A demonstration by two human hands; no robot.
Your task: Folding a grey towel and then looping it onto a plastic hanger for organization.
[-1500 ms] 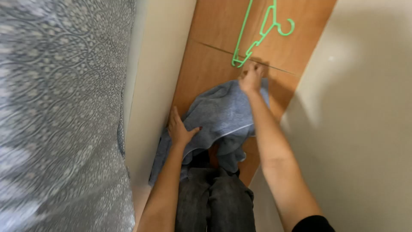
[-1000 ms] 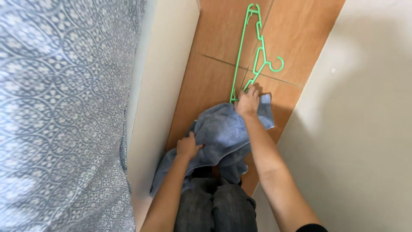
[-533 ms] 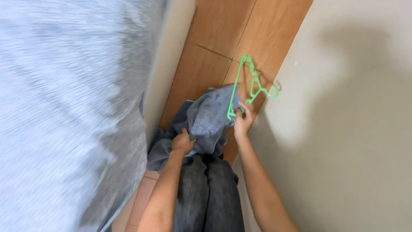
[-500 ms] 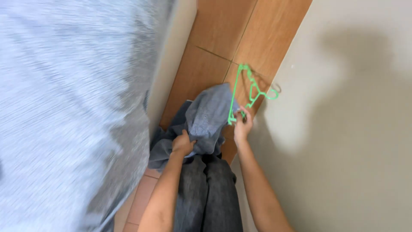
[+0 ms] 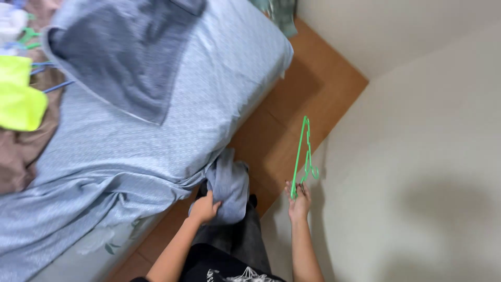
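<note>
Right hand (image 5: pixel 299 201) grips green hanger (image 5: pixel 301 155) pointing upright; left hand (image 5: pixel 204 207) clutches grey garment (image 5: pixel 228 184).

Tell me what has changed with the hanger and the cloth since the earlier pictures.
The green hanger lay on the wooden floor; the right hand took it and now holds it up. The blue-grey cloth was spread on the floor; the left hand has gathered it and lifted it beside the bed. Each hand keeps its same thing.
</note>
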